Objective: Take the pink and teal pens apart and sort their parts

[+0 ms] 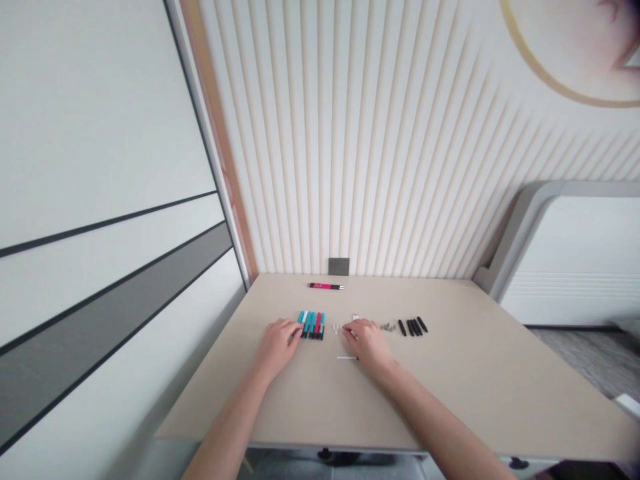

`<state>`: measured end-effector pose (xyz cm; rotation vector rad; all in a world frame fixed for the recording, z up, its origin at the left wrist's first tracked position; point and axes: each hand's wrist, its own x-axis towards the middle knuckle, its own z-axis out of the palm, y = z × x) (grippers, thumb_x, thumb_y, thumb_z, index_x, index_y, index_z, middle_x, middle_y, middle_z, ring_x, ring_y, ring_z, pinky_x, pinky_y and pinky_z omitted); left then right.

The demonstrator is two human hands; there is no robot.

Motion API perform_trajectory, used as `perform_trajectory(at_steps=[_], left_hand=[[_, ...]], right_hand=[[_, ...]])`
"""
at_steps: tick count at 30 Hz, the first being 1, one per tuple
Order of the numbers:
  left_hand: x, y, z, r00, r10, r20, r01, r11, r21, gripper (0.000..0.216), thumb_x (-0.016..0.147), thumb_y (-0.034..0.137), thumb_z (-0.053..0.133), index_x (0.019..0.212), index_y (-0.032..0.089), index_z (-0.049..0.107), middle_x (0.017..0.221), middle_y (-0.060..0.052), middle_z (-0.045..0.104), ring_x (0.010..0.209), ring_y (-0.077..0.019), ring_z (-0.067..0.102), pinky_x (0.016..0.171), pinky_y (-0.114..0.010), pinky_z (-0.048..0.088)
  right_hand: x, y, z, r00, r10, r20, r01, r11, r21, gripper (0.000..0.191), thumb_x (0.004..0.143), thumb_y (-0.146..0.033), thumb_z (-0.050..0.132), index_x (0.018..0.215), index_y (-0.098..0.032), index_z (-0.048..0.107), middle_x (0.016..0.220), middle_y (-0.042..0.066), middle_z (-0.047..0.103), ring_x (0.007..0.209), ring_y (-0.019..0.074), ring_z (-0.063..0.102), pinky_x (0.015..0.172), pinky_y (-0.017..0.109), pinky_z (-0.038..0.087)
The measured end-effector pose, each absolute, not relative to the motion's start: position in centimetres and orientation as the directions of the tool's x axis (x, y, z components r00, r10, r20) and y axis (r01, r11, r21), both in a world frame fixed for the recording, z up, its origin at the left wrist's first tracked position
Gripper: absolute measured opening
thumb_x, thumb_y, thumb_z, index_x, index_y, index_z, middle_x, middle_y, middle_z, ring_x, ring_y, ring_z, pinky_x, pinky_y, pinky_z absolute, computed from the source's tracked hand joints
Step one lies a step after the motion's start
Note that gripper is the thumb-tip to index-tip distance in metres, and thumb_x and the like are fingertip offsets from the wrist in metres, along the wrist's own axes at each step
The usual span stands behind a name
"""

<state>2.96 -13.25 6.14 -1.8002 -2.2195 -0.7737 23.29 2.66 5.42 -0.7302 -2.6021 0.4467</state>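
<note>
My left hand point(278, 341) rests on the table at the left end of a row of pen barrels, fingers bent together, their tips against the leftmost teal one. Whatever they may grip is hidden. Teal barrels point(313, 320), a white one and a red one point(319, 321) lie side by side, with black lower ends. My right hand point(370, 343) has thumb and forefinger brought together beside several tiny white pieces point(337, 328); what is between the fingertips is too small to name. A thin white stick point(345, 358), possibly a refill, lies by that hand, its right end near the palm.
Right of my right hand lie small metallic bits point(388, 327), maybe springs, and several black tubular pieces point(413, 327). A red and black pen point(325, 286) lies at the back, below a wall socket point(339, 267). The beige table point(310, 407) meets a ribbed wall.
</note>
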Motion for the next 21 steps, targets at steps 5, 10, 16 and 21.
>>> perform_trajectory(at_steps=[5, 10, 16, 21], left_hand=[[3.2, -13.2, 6.1, -0.2, 0.864, 0.462, 0.964, 0.088, 0.253, 0.016, 0.092, 0.017, 0.052, 0.095, 0.021, 0.066, 0.093, -0.004, 0.068, 0.09, -0.0203, 0.061, 0.08, -0.033, 0.043], [4.0, -13.0, 6.4, -0.119, 0.872, 0.475, 0.973, 0.009, 0.229, 0.017, 0.094, 0.018, 0.05, 0.1, 0.022, 0.066, 0.093, -0.004, 0.068, 0.091, -0.0198, 0.06, 0.082, -0.034, 0.041], [7.1, -12.3, 6.9, 0.152, 0.911, 0.383, 0.969, -0.213, 0.123, 0.017, 0.094, 0.023, 0.053, 0.106, 0.023, 0.065, 0.096, -0.003, 0.066, 0.093, -0.0197, 0.058, 0.085, -0.034, 0.04], [9.9, -11.4, 6.6, 0.262, 0.901, 0.346, 0.958, -0.285, 0.018, 0.02, 0.098, 0.028, 0.048, 0.104, 0.022, 0.066, 0.087, -0.005, 0.062, 0.085, -0.0187, 0.058, 0.074, -0.031, 0.04]], right_hand=[[26.7, 2.7, 5.6, -0.873, 0.372, 0.316, 0.216, 0.874, -0.435, 0.019, 0.093, -0.029, 0.054, 0.093, -0.024, 0.073, 0.093, 0.004, 0.071, 0.092, 0.0198, 0.061, 0.087, 0.03, 0.041], [30.5, 3.1, 5.6, -0.873, 0.362, 0.326, 0.211, 0.884, -0.417, 0.018, 0.093, -0.029, 0.055, 0.101, -0.026, 0.071, 0.098, 0.004, 0.068, 0.094, 0.0207, 0.059, 0.089, 0.034, 0.04], [31.9, 3.1, 5.0, -0.873, 0.378, 0.308, 0.26, 0.895, -0.362, 0.018, 0.092, -0.025, 0.055, 0.105, -0.026, 0.068, 0.097, 0.004, 0.067, 0.093, 0.0223, 0.058, 0.086, 0.036, 0.042], [31.7, 3.0, 4.9, -0.863, 0.371, 0.344, 0.235, 0.896, -0.377, 0.015, 0.094, -0.023, 0.052, 0.096, -0.024, 0.067, 0.094, 0.004, 0.066, 0.091, 0.021, 0.058, 0.084, 0.034, 0.042]])
